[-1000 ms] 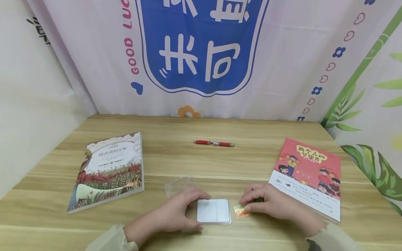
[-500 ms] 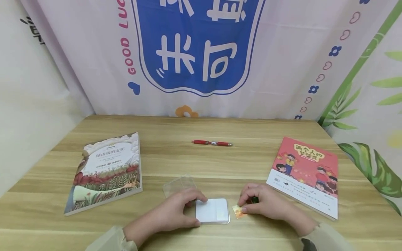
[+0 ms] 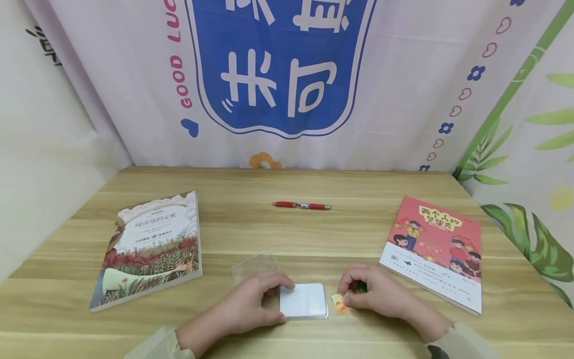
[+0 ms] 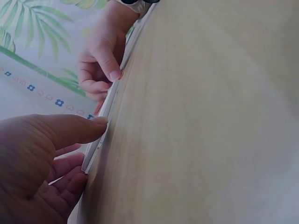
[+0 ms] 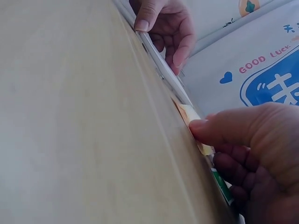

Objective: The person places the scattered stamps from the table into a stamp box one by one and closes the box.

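My left hand (image 3: 255, 304) holds a flat white rectangular block with a clear rim (image 3: 302, 301) at its left end, thumb at the near corner and a finger at the far one. Just right of the block, my right hand (image 3: 374, 291) pinches a small yellow-orange slip (image 3: 339, 303) by its right side; the right wrist view shows the thumb on the slip (image 5: 189, 114). Something green (image 3: 361, 286) shows under the right hand's fingers, its kind hidden. A clear plastic piece (image 3: 255, 264), perhaps a lid, lies behind the left hand, which partly covers it.
An illustrated book (image 3: 150, 249) lies at the left of the wooden table (image 3: 233, 224). A red-and-white book (image 3: 435, 254) lies at the right, close to the right hand. Farther back is a red pen (image 3: 301, 205). A printed curtain (image 3: 394, 99) hangs behind the table.
The yellow-orange slip has turned slightly in the right hand's fingers, which have drawn in a little. The left hand keeps its place on the white block. The head view has shifted slightly.
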The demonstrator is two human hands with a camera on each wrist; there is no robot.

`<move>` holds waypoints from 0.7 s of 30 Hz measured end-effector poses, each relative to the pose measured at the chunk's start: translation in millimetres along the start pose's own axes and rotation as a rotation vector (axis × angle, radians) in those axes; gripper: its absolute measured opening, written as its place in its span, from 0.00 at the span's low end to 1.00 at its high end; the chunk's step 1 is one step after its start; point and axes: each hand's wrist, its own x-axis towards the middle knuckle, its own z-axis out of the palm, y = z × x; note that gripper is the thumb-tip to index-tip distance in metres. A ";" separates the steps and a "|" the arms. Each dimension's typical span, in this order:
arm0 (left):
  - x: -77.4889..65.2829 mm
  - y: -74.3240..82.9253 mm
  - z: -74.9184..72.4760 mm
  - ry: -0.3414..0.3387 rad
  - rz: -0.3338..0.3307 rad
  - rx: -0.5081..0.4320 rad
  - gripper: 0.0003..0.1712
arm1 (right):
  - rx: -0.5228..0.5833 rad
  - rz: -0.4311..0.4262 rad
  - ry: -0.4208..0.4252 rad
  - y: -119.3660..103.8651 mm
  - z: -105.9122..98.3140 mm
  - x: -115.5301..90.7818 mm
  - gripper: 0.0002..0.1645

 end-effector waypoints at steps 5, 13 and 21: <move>-0.8 0.2 0.8 0.003 -0.035 -0.012 0.25 | 0.013 -0.018 0.016 -2.7 2.3 -0.6 0.10; -2.8 1.8 2.0 0.012 -0.093 -0.041 0.25 | 0.001 -0.056 0.046 -7.6 2.4 -2.6 0.10; -4.3 2.8 3.0 0.026 -0.123 -0.054 0.25 | 0.150 0.045 0.025 -14.5 -4.0 -6.9 0.05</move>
